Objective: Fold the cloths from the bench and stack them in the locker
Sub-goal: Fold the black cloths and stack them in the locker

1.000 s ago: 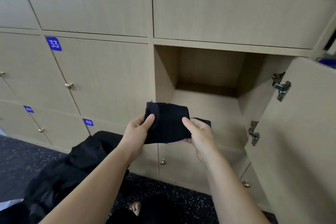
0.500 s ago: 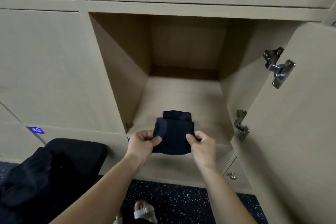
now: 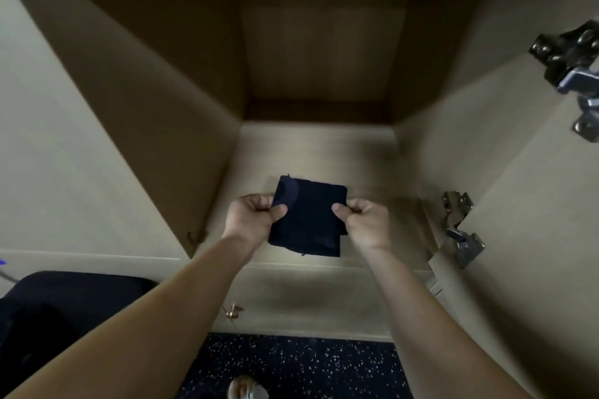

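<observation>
Head view is showing both hands holding a folded dark cloth (image 3: 309, 220) at the centre of the frame, low over the front of the locker (image 3: 317, 152) floor; whether its underside is touching the board, I cannot tell. The left hand (image 3: 251, 220) is pinching the cloth's left edge between thumb and curled fingers, and the right hand (image 3: 364, 223) is pinching the right edge the same way. No other cloth is showing inside the locker.

By my judgement the step in hand is the setting down. The cloth is wanting to be lowered flat, both sides together, so the fold is not springing open. A loose flap at its lower right corner is asking for a tuck before release. Placing it squarely is making later stacking easier. More dark fabric (image 3: 64, 308) is lying at the lower left of the frame, likely awaiting folding.
</observation>
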